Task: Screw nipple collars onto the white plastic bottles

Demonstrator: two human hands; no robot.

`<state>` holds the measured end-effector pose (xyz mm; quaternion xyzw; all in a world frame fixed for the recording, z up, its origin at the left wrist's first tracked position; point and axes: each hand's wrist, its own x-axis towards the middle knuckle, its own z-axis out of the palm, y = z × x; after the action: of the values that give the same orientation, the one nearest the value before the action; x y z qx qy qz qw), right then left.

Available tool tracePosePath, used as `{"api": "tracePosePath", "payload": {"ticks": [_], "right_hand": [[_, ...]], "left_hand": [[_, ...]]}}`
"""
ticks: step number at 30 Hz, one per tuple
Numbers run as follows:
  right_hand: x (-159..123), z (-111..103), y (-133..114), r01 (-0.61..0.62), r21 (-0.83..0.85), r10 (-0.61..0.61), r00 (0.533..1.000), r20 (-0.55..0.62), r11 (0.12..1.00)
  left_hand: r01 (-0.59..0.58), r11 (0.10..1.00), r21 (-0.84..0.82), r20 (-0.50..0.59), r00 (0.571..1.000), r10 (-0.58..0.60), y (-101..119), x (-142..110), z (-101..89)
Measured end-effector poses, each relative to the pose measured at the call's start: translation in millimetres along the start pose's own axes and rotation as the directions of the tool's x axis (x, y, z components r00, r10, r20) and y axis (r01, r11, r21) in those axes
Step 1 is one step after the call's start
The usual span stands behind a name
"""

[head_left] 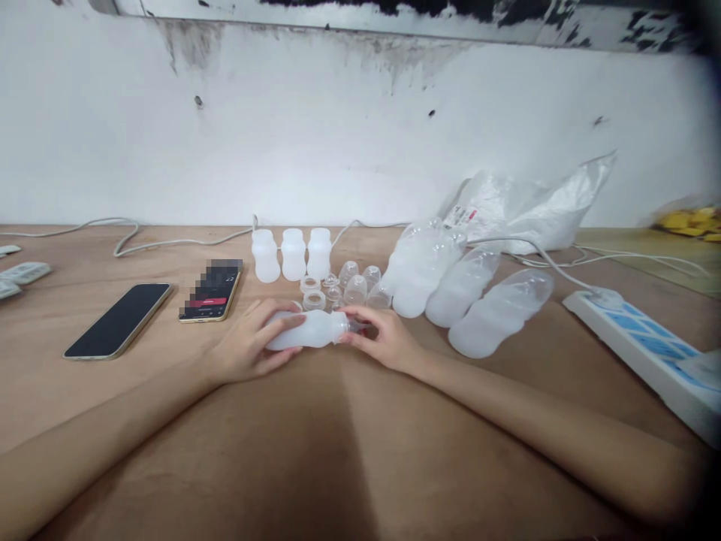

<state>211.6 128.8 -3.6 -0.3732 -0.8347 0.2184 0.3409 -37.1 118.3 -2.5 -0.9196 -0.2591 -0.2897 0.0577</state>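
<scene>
Head view looked down on a brown wooden desk (pixel 349 451) set against a stained white wall (pixel 338 135). My left hand (pixel 248 347) was wrapped around the body of a white bottle (pixel 309 329) lying on its side near the middle of the desk, and my right hand (pixel 383 336) pinched its neck end with the fingertips. At twelve o'clock from the bottle stood three small upright bottles (pixel 293 254), with loose rings and clear caps (pixel 343 289) just behind my hands. At two o'clock lay bagged bottles (pixel 467 289) in a row, and behind them a white plastic bag (pixel 529 207) rested by the wall. At three o'clock a power strip (pixel 647 349) ran toward the right edge, its cable crossing behind the bags. At ten o'clock lay a lit phone (pixel 211 293) and, farther left, a dark phone (pixel 119 321); a cable (pixel 169 242) trailed along the wall. Nearest me, at six o'clock, the desk was bare wood between my forearms, the widest open stretch.
</scene>
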Motion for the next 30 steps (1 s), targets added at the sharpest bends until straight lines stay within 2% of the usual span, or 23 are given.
{"api": "tracePosePath", "payload": {"ticks": [4,10,16,22,30], "right_hand": [[0.4,1.4,1.6,-0.034,0.019,0.034,0.999,0.014,0.999],[0.4,-0.5,0.7,0.045,0.041,-0.047,0.997,0.054,0.998],[-3.0,0.8,-3.7,0.142,0.043,-0.14,0.989,-0.036,0.989],[-1.7,1.2,-5.1,0.206,0.05,-0.204,0.978,-0.045,0.977],[-1.3,0.0,-1.5,0.133,-0.013,-0.133,0.99,-0.042,0.991]], "left_hand": [[0.007,1.0,-0.01,0.002,1.0,-0.007,-0.5,-0.4,1.2],[0.043,0.996,-0.074,-0.007,0.999,-0.044,0.6,1.6,-0.2],[0.075,0.993,-0.093,-0.023,0.997,-0.078,2.3,2.2,-0.5],[0.069,0.993,-0.093,-0.018,0.997,-0.071,2.9,3.1,-1.1],[0.022,0.997,-0.067,-0.014,1.0,-0.023,-0.3,-0.2,0.7]]}}
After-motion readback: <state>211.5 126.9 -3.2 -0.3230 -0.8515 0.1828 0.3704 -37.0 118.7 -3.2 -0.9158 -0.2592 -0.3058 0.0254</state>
